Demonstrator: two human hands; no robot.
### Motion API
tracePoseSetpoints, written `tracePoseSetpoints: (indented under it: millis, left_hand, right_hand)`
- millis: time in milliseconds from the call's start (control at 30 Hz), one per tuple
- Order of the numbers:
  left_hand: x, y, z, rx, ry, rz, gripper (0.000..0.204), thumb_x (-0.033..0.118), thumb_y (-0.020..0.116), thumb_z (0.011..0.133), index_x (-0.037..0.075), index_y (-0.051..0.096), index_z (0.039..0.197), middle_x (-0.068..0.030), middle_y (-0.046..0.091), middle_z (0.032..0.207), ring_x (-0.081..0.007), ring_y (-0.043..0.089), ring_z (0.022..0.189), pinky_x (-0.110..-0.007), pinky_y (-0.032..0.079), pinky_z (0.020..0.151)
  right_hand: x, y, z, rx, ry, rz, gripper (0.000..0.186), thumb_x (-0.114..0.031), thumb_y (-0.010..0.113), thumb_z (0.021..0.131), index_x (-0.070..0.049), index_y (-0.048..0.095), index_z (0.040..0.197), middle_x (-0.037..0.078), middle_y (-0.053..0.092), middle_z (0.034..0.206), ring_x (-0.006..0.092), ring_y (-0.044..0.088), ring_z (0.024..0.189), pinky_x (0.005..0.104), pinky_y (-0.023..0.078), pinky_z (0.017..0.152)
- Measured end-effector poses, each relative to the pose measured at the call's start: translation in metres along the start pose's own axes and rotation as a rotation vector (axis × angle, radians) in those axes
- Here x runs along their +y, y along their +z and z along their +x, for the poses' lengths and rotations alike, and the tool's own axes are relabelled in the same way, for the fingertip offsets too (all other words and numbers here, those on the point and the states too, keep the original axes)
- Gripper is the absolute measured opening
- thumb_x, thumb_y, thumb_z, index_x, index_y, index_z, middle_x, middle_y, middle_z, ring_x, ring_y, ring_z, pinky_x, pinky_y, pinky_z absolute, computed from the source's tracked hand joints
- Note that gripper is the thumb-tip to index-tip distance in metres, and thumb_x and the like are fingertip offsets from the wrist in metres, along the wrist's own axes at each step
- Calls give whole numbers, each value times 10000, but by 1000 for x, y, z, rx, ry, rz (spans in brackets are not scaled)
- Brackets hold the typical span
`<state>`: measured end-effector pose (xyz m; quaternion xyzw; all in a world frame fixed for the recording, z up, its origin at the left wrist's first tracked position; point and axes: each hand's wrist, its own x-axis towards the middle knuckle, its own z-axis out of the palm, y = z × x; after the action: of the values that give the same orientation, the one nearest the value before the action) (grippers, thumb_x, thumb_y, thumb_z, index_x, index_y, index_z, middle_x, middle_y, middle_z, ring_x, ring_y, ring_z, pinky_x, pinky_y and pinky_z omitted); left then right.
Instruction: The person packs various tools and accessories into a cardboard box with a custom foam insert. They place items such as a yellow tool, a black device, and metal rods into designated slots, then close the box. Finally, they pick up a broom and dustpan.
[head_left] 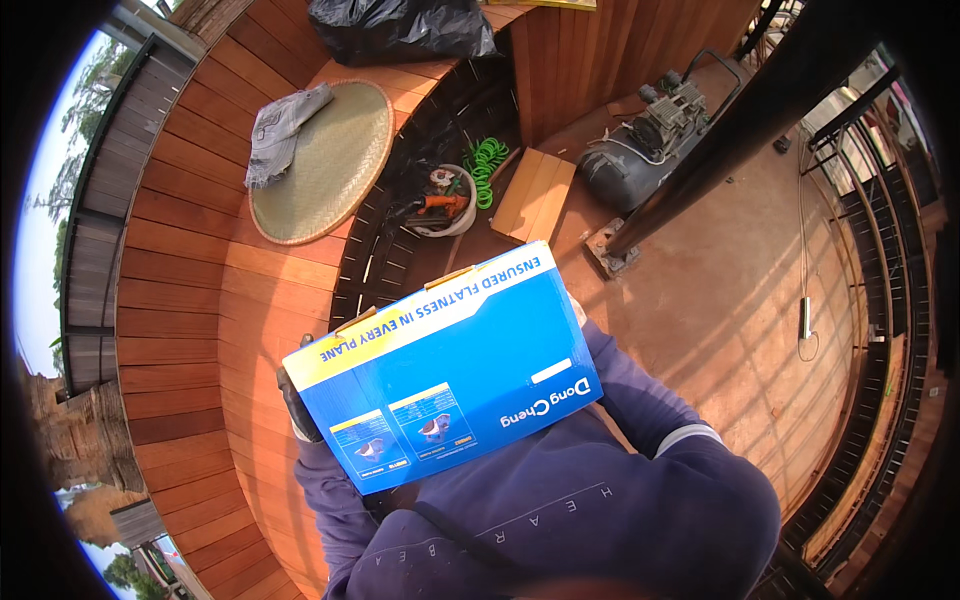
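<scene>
A large blue cardboard box (pixel 470 350) with a yellow and white band and small pictures of a power tool is held up in front of my chest, tilted with its right end higher. My left hand (pixel 297 405), which looks dark and gloved, grips its left edge. At the right edge, only a little of my right hand (pixel 577 311) shows; the rest is behind the box. Two brown cardboard flaps (pixel 450 279) stick up along the far edge. The lid looks shut, and the contents are hidden.
A curved wooden bench (pixel 200 290) runs along the left, bearing a round woven tray (pixel 335 165) with a grey cloth (pixel 285 135). Ahead are a white bucket (pixel 462 215) of tools, a coiled green hose (pixel 486 170), wooden boards (pixel 535 195), an air compressor (pixel 640 150) and a slanting dark post (pixel 720 120).
</scene>
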<state>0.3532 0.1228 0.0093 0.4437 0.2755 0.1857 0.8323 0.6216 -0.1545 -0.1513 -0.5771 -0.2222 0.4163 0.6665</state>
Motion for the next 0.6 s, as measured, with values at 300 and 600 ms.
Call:
tracePoseSetpoints:
  millis: [300, 600]
  left_hand:
    - [-95, 37, 211, -110, -420, -145, 621, 438, 657, 1006, 11, 503, 1429, -174, 657, 1291, -238, 680, 1109, -370, 583, 943]
    - [-219, 32, 311, 158, -700, -110, 463, 329, 678, 1013, 65, 565, 1377, -117, 708, 1200, -255, 703, 1042, -421, 590, 927]
  right_hand:
    - [-6, -155, 29, 401, -45, -551, 449, -179, 654, 962, -62, 567, 1386, 194, 604, 1384, 363, 604, 1263, 433, 514, 1047]
    - [49, -257, 119, 628, -23, -734, 394, -142, 569, 997, -93, 592, 1387, 217, 595, 1401, 399, 582, 1286, 432, 455, 1130]
